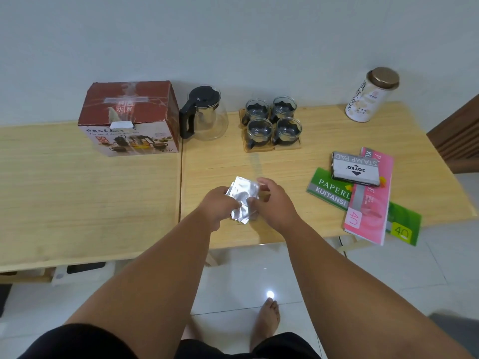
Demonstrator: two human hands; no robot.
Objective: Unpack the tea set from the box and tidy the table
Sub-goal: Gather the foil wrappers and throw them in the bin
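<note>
Several silver foil packets (242, 196) are bunched between my left hand (219, 206) and my right hand (273, 200), just above the front of the right wooden table (298, 161). Both hands grip the bundle. The red tea set box (129, 117) stands closed at the back of the left table (64, 190). Beside it stands a glass teapot (204, 116) with a black lid and handle. Several glass cups with black holders (273, 123) sit on wooden coasters to the teapot's right.
A white tea canister (370, 95) with a bronze lid stands at the back right. A stamp pad box (355, 170) lies on a pink receipt book (368, 203) and green receipt books (330, 191) near the right edge. A narrow gap separates the two tables.
</note>
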